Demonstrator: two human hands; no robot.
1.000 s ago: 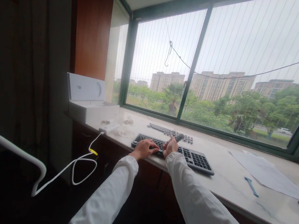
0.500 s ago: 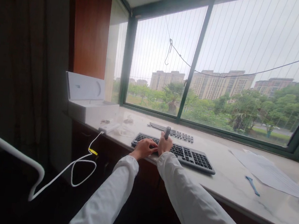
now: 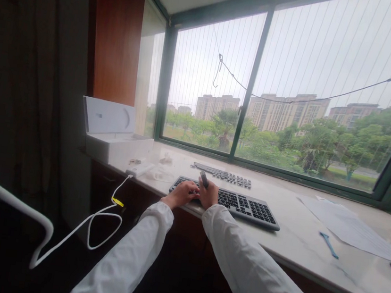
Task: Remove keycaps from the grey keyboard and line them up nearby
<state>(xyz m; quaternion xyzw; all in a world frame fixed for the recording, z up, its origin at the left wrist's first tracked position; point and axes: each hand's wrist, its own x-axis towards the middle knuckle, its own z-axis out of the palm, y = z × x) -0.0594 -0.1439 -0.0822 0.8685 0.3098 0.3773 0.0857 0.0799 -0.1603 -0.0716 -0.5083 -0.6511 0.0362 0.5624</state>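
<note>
A dark grey keyboard lies along the front edge of the counter. Over its left part, my left hand rests with bent fingers, a gap showing between thumb and fingers. My right hand is closed around a dark-handled tool beside it, the handle rising above the fist and leaning left. The tool's lower end is hidden by my hands, so its kind cannot be made out. Behind the keyboard, several small grey key-like pieces lie in rows next to a long flat strip.
An open white box stands at the left by a white power strip. A white cable with a yellow tag hangs off the edge. On the right lie paper sheets and a blue tool. Windows border the back.
The tool has tilted from nearly upright to leaning left, and my right hand has shifted slightly left with it. My left hand stays on the keyboard. The whole view has shifted a little.
</note>
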